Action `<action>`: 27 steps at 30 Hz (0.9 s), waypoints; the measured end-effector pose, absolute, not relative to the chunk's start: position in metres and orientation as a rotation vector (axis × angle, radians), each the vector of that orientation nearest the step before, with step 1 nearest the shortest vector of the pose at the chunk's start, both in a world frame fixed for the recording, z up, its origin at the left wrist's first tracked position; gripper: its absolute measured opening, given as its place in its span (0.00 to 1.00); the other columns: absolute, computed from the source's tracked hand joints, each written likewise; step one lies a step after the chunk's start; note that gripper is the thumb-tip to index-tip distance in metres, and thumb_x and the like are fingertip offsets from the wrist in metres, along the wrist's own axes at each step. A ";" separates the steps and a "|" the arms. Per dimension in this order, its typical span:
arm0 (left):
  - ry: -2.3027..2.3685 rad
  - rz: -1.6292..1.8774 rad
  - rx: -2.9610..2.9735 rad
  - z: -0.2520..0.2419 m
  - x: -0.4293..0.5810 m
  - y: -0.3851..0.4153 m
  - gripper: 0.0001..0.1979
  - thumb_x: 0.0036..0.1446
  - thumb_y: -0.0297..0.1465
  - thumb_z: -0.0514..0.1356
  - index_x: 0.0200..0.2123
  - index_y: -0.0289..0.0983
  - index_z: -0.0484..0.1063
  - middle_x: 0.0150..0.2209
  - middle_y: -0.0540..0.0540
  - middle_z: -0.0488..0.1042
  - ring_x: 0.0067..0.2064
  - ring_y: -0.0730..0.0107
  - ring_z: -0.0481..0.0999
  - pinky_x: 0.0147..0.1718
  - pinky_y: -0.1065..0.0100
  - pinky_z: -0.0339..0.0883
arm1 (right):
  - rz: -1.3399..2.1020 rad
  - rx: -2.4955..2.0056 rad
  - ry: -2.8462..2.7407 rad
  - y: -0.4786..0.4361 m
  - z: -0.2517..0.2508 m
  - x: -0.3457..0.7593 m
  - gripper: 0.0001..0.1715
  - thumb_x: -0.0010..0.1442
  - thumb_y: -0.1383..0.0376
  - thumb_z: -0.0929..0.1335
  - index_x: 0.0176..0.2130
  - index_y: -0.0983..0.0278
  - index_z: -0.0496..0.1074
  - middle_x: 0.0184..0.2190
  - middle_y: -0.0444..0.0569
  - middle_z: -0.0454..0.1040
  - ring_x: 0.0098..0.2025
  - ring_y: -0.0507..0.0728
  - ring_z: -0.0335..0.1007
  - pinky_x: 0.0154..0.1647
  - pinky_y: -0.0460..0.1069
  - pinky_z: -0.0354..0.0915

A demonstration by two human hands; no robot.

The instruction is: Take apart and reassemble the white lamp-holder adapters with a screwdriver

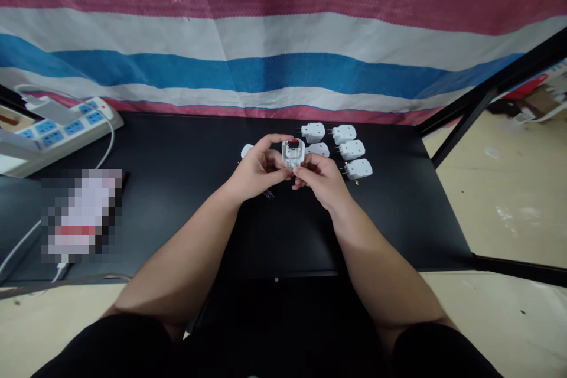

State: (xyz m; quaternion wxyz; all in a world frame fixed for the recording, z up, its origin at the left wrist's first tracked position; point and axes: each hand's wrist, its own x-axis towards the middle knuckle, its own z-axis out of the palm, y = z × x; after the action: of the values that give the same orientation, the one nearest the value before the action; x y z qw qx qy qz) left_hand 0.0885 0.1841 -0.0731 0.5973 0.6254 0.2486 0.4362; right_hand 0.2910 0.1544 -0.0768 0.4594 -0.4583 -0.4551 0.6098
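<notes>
Between my hands, over the middle of the black table, is a small white plug housing (293, 156) with a red and black part showing at its top. My left hand (261, 171) grips its left side, with the index finger over the far edge and the thumb at the near edge. My right hand (321, 174) pinches its lower right side with thumb and fingers. Close behind my right hand lies a white two-pin plug (317, 149), partly covered. Another white piece (247, 150) shows past my left hand, mostly hidden.
Several white two-pin plugs (351, 149) lie to the right, with a tiny brass-coloured piece (357, 182) near them. At the left are a white power strip (96, 124) and a blurred-out phone (82, 212) on a cable. A striped sheet (283, 74) hangs behind the black table (398, 218).
</notes>
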 end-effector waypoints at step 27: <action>1.335 1.081 1.946 -0.072 0.045 0.207 0.18 0.58 0.31 0.68 0.53 0.39 0.81 0.39 0.47 0.77 0.36 0.64 0.75 0.41 0.61 0.74 | 0.829 -1.164 -1.914 0.153 -0.075 0.308 0.23 0.61 0.63 0.82 0.52 0.55 0.78 0.50 0.51 0.82 0.43 0.62 0.81 0.51 0.63 0.80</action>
State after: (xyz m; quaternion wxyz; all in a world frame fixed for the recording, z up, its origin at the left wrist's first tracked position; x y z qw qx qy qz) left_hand 0.0451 0.2074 -0.0717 0.2695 0.7220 0.4954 0.4009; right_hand 0.3075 0.1527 -0.0750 0.3677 -0.4533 -0.7450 0.3229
